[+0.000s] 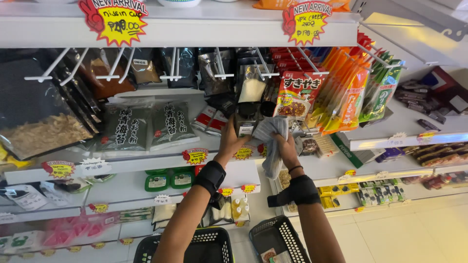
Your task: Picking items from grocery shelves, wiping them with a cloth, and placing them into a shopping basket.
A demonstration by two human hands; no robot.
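At a grocery shelf [146, 163], far left, big clear bags of pale flakes [41, 131] hang on white hooks; next along, two dark green seaweed packets [148, 125] lean on the shelf, green tubs [169, 179] on the tier below. Left hand [230, 141] reaches up to a small dark jar [246, 119] on the shelf, fingers closed round its lower part, grasping it; wrist wears a black strap. Jar stands upright, long axis vertical, directly above and ahead of the left hand, so left is the nearer hand to it. Just right, the right hand [284, 146] is clenched on a grey cloth [271, 141]; cloth's upper end bunches against the jar's right side, rest hangs down below the fist, long axis vertical. Cannot tell whether the cloth actually touches the jar or only overlaps it. Right wrist also has a black strap plus a thin band. Further right, a red-and-white sauce packet [297, 95] hangs on a hook, then orange packets [343, 95] and green ones [382, 90]. Two black baskets [280, 238] sit low, beneath the arms, on the tiled floor [419, 229]
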